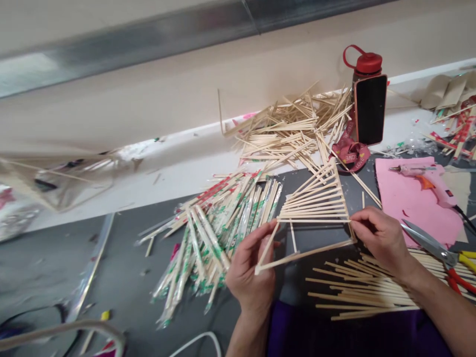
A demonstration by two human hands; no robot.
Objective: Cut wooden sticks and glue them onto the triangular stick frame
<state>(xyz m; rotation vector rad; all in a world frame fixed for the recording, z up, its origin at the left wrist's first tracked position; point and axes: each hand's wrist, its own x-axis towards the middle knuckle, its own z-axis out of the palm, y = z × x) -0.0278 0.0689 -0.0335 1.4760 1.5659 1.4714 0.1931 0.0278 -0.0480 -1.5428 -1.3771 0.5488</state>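
Observation:
A wedge-shaped frame of thin wooden chopsticks [314, 219] is held up over the dark table. Closely spaced sticks lie across its sloping upper part like slats, and the lower front part is more open. My left hand [251, 270] grips the frame's left corner, with the thumb on the near side and some fingers hidden behind. At the opposite side, my right hand [381, 238] pinches the right end of the lowest slat against the frame's edge. Below the right hand, loose bare chopsticks [357, 292] are spread out on the table.
Plastic-wrapped chopsticks [208, 243] lie left of my hands. A heap of loose sticks [286, 134] sits behind. On the right are a pink glue gun [420, 173] on a pink sheet [397, 198], scissors [435, 245], and a phone [371, 109] leaning on a red-capped bottle [368, 63].

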